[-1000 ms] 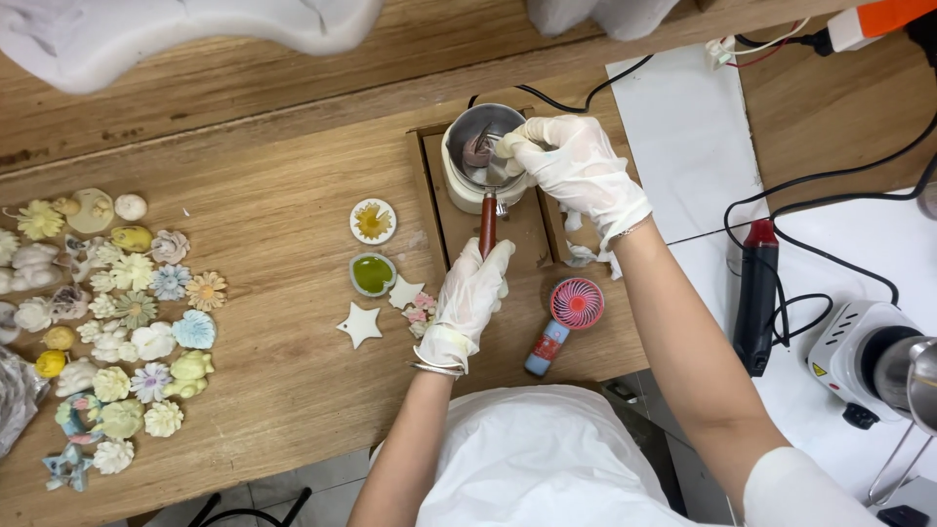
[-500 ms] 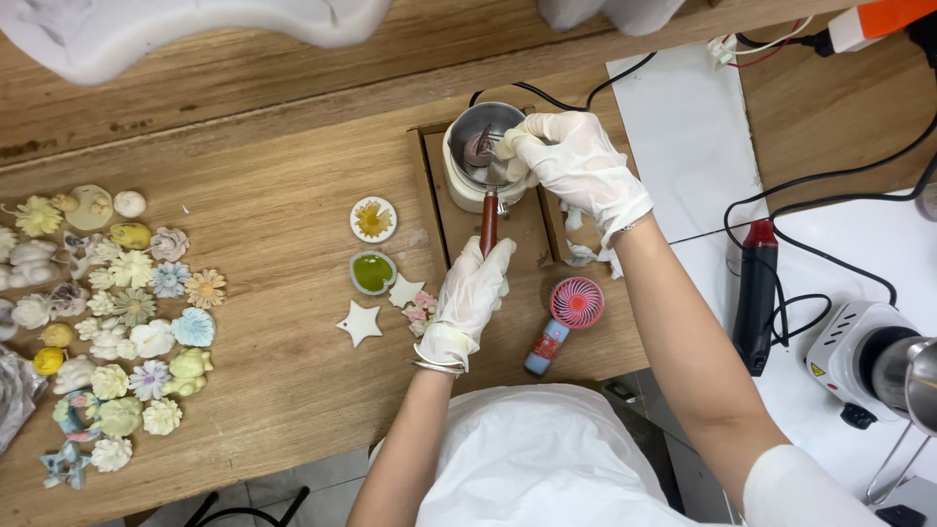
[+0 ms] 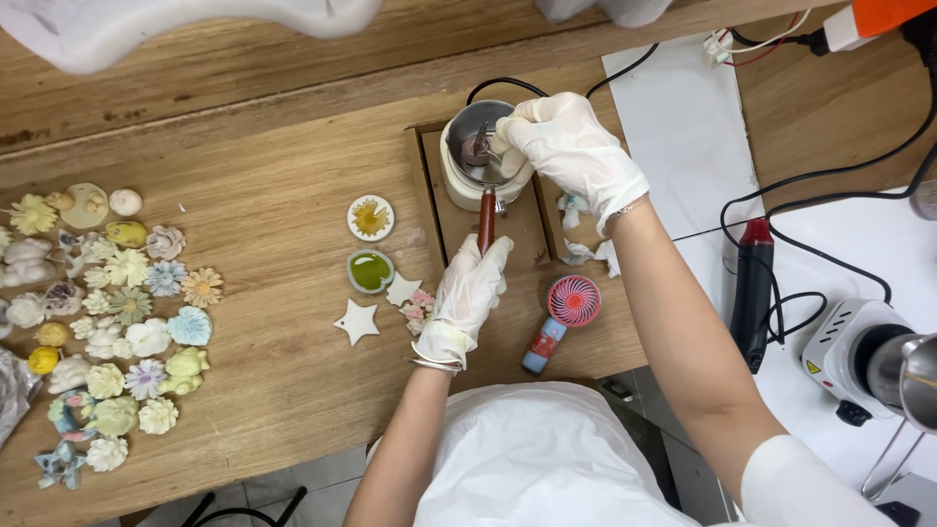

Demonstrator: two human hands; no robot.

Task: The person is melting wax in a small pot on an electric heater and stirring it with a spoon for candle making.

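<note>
Bare wood between flowers at left and small dishes: open room there. Stars sit close by left hand. Pot sits in tray, right hand over it. Fan, cables, heater crowd right side.

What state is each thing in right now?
Small steel pot with red-brown handle: upright on white base, uncovered.
Left gloved hand: gripping the pot handle.
Right gloved hand: fingers inside the pot rim, wiping.
Pink handheld fan: lying flat.
Round green-filled mould: filled.
</note>
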